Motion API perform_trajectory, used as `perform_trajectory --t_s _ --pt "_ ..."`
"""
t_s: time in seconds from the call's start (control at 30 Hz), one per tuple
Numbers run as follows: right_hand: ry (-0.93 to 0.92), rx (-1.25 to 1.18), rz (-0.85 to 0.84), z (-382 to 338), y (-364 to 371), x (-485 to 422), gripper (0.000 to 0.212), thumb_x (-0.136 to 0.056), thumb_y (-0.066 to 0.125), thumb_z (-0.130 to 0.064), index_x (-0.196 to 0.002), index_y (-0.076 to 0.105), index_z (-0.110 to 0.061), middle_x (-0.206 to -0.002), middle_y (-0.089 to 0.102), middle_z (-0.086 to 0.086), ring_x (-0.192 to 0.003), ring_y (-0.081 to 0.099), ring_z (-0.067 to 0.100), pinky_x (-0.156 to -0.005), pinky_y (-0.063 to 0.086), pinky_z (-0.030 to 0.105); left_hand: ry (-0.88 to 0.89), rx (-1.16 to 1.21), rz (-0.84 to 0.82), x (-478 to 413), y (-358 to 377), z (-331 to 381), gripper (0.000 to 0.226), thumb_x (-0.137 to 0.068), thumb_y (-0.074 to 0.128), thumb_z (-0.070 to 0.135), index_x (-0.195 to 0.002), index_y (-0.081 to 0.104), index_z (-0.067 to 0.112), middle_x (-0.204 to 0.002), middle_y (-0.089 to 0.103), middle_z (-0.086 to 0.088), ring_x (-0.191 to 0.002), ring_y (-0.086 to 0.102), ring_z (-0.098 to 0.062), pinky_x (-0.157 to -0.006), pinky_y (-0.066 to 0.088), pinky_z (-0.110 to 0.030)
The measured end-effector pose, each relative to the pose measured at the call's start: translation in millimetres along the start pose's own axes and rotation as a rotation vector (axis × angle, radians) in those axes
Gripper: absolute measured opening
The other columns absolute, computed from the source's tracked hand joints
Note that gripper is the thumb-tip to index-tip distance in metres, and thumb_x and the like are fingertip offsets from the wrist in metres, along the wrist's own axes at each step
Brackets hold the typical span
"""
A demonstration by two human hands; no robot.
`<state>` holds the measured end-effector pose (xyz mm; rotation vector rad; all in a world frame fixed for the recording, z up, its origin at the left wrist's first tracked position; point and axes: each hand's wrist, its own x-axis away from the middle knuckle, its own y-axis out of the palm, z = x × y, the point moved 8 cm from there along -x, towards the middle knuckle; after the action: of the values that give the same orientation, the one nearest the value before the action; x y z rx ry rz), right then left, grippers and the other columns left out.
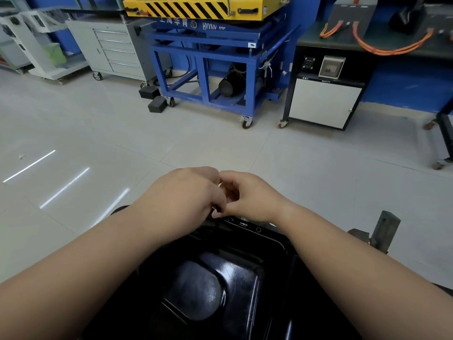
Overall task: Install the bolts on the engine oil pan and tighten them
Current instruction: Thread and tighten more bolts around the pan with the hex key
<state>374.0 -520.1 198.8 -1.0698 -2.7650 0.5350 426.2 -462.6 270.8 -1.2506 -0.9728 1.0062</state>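
Engine oil pan (220, 278), sump side up, lying directly below the forearms with its long axis running away from the person; both hands meet over its far end. Pressed sheet metal, gloss black, with a rounded raised sump, soft radiused corners and a flat flange (277, 238) around the edge. Left hand (186, 192) and right hand (247, 195) touch at the fingertips, fingers of both curled inward; the left pinches a small dark part (216, 209), probably a bolt, while whatever the right may hold is hidden behind its knuckles and cannot be told. An open bolt hole (258, 229) shows in the far flange, just below the right wrist, so the right hand is the nearer to it; the next move is likely a short descent to that edge. Grey steel bracket (384, 231) stands beside the pan at right; pale glossy tiled floor (171, 143) beyond.
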Motion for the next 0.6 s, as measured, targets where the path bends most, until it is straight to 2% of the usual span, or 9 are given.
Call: perform_trajectory --t_s 0.07,0.17,0.27,0.33,0.37,0.43,0.5,0.53,0.6 --pt "-0.008 0.010 -0.026 -3 -2 1 0.042 -0.072 0.076 0.000 -0.090 0.060 -0.034 -0.068 0.062 -0.016 -0.063 0.052 0.006 -0.068 0.046 0.028 0.110 -0.079 0.011 2 -3 7 0.033 -0.084 0.055 0.012 -0.098 0.071 0.038 -0.083 0.037 0.012 -0.071 0.038 -0.011 -0.059 0.028 -0.023" --pt "-0.009 0.083 -0.075 -8 -7 3 0.047 -0.075 0.071 0.001 -0.090 0.059 -0.042 -0.076 0.069 -0.012 -0.073 0.062 0.004 -0.080 0.049 0.032 0.309 -0.082 0.085 9 -11 16 0.031 -0.060 0.069 -0.003 -0.075 0.075 0.023 -0.066 0.053 0.001 -0.051 0.050 -0.022 -0.048 0.033 -0.021" --pt "-0.005 0.126 -0.059 -9 -8 2 0.044 -0.070 0.074 0.001 -0.081 0.059 -0.039 -0.067 0.068 -0.016 -0.069 0.064 0.002 -0.074 0.050 0.022 0.370 -0.054 0.111 13 -9 16 0.034 -0.067 0.051 0.001 -0.079 0.075 0.021 -0.076 0.064 -0.003 -0.058 0.059 -0.023 -0.050 0.045 -0.024" --pt "-0.017 0.134 -0.036 -8 -6 2 0.039 -0.067 0.078 -0.001 -0.079 0.060 -0.034 -0.063 0.066 -0.016 -0.064 0.063 -0.001 -0.070 0.049 0.019 0.285 0.105 0.137 12 -12 7 0.045 -0.071 0.043 0.000 -0.093 0.074 0.023 -0.093 0.067 0.000 -0.072 0.063 -0.022 -0.059 0.050 -0.028" --pt "-0.020 0.120 -0.022 -8 -5 2 0.037 -0.066 0.079 -0.001 -0.081 0.061 -0.030 -0.063 0.066 -0.015 -0.065 0.063 0.000 -0.071 0.049 0.020 0.218 0.204 0.159 12 -15 0 0.046 -0.072 0.043 0.001 -0.099 0.072 0.025 -0.096 0.066 0.004 -0.077 0.062 -0.017 -0.063 0.050 -0.028" --pt "-0.017 0.088 -0.006 -4 -5 1 0.034 -0.065 0.081 -0.002 -0.089 0.065 -0.018 -0.064 0.066 -0.011 -0.066 0.063 0.002 -0.073 0.048 0.023 0.090 0.350 0.166 11 -17 -12 0.036 -0.078 0.047 0.018 -0.105 0.068 0.028 -0.092 0.064 0.012 -0.079 0.059 -0.004 -0.068 0.047 -0.022" --pt "-0.022 0.096 0.005 -5 -4 0 0.037 -0.064 0.082 -0.002 -0.096 0.064 -0.009 -0.069 0.065 -0.006 -0.065 0.060 0.005 -0.071 0.046 0.027 -0.020 0.324 0.139 9 -14 -18 0.032 -0.080 0.048 0.045 -0.101 0.067 0.031 -0.088 0.062 0.015 -0.079 0.057 0.000 -0.069 0.047 -0.021" --pt "-0.028 0.091 0.006 -5 -3 0 0.035 -0.063 0.082 -0.002 -0.092 0.063 -0.010 -0.069 0.064 -0.005 -0.064 0.058 0.007 -0.070 0.046 0.029 -0.072 0.280 0.133 7 -12 -21 0.036 -0.080 0.047 0.056 -0.099 0.066 0.032 -0.087 0.061 0.016 -0.078 0.057 0.000 -0.070 0.048 -0.025" --pt "-0.034 0.077 0.028 -6 -4 -1 0.036 -0.062 0.083 -0.002 -0.078 0.057 -0.022 -0.065 0.061 -0.007 -0.061 0.054 0.008 -0.065 0.045 0.025 -0.199 0.200 0.142 6 -11 -26 0.044 -0.074 0.045 0.065 -0.098 0.063 0.032 -0.086 0.060 0.016 -0.078 0.057 -0.002 -0.072 0.048 -0.029"
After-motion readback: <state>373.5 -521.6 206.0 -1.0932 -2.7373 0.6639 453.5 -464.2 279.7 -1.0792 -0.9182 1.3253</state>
